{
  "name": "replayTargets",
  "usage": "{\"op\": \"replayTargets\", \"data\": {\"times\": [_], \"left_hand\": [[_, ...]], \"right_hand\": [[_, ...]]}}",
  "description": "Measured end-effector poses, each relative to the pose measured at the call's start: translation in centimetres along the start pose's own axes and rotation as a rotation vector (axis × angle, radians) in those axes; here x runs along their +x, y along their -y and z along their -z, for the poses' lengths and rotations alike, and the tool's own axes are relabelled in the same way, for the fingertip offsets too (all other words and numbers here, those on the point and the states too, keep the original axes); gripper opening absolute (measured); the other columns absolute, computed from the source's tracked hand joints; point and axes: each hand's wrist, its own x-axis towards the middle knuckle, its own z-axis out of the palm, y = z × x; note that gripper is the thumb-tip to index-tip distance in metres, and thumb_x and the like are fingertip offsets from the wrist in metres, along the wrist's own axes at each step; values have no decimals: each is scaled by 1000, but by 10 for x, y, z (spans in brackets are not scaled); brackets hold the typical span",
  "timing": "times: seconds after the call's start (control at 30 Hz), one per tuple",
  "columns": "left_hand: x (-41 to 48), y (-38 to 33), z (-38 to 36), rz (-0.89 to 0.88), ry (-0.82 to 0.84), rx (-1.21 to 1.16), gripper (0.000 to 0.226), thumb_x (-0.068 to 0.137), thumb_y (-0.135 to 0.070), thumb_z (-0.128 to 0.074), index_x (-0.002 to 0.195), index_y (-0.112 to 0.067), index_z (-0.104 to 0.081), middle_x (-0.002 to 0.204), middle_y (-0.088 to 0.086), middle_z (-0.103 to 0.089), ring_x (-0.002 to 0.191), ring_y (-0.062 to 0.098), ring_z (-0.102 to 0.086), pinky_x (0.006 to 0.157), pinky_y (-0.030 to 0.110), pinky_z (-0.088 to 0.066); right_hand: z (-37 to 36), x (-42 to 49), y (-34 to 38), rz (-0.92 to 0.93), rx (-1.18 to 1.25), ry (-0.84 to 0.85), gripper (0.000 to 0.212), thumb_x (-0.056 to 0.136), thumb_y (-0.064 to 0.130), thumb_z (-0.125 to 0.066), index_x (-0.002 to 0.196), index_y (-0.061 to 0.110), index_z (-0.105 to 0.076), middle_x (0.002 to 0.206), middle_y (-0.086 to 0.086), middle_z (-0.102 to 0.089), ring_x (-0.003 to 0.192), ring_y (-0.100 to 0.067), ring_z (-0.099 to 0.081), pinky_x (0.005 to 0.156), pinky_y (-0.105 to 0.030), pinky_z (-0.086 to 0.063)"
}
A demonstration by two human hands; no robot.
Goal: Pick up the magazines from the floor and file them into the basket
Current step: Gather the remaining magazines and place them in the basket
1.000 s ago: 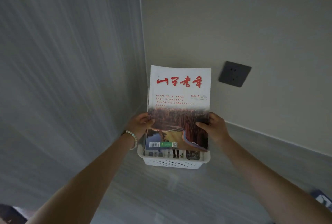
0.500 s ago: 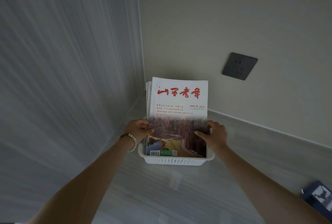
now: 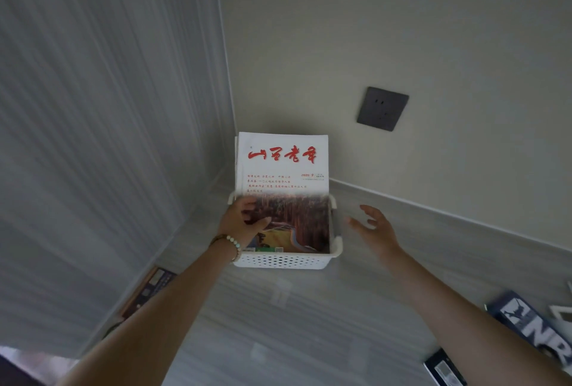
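Head view: red-titled magazine (image 3: 281,187) stands filed in the white basket (image 3: 280,261).
The left hand (image 3: 240,224) grips its edge. The right hand (image 3: 371,227), holding it half a second ago, is now spread and empty beside the basket. Other magazines (image 3: 532,327) await pickup.

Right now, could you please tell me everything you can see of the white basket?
The white basket is low, rectangular, seemingly plastic, with rows of small holes in its front wall and a thick rim. It sits on the floor in the corner, holding standing magazines; the left hand grips the front one.
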Motion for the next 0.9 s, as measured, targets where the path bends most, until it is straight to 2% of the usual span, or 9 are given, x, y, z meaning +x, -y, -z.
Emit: {"op": "replayTargets", "data": {"times": [0.2,0.37,0.43,0.5,0.6,0.7,0.8,0.9], "left_hand": [[-41,-45,-87,-12,221,-40,60,75,-24,-74,127,-12,-49,132,10,-53,118,25,-53,98,32,-44],[-85,-83,-192,-67,363,21,51,76,-22,-73,121,-9,-53,127,9,-56,116,22,-52,90,23,-38],[-106,-96,-234,-85,397,27,47,77,-22,-72,119,-10,-55,124,7,-58,111,18,-53,91,23,-39],[-128,-108,-276,-70,471,28,46,78,-21,-70,119,-9,-55,125,8,-57,103,17,-51,90,24,-41],[-162,-120,-335,-77,603,85,47,79,-23,-70,119,-7,-53,127,12,-57,112,25,-55,96,32,-45],[-196,-128,-382,-84,740,148,51,81,-28,-67,123,-6,-51,128,10,-56,116,24,-54,96,31,-44],[-226,-131,-419,-44,814,166,54,81,-30,-65,124,0,-50,129,17,-55,107,23,-55,97,37,-43],[-250,-130,-445,-13,894,227,61,83,-34,-62,133,-6,-42,136,10,-49,123,24,-48,104,32,-38]], "right_hand": [[104,-34,-41,-126,46,60,66,81,37,-67,139,30,-38,150,-6,-32,137,-22,-32,101,-37,-35],[217,-71,-105,-197,30,-63,71,79,36,-69,141,24,-36,151,-3,-31,138,-24,-31,106,-35,-31],[259,-89,-132,-218,21,-100,67,80,35,-69,139,21,-39,146,-3,-39,135,-26,-36,99,-34,-35],[299,-107,-161,-250,22,-151,68,81,32,-68,140,18,-37,145,-3,-40,135,-27,-36,99,-34,-35],[348,-135,-207,-328,24,-256,76,82,27,-68,145,13,-28,152,-8,-29,136,-28,-34,101,-35,-33],[386,-163,-246,-380,64,-335,71,82,20,-69,142,10,-33,146,-10,-38,131,-32,-40,103,-40,-35],[412,-184,-281,-423,157,-359,66,77,15,-73,135,11,-41,137,-12,-50,125,-30,-48,104,-45,-40],[421,-204,-304,-431,229,-434,65,69,18,-80,127,12,-50,125,-5,-59,117,-24,-54,92,-38,-50]]}}
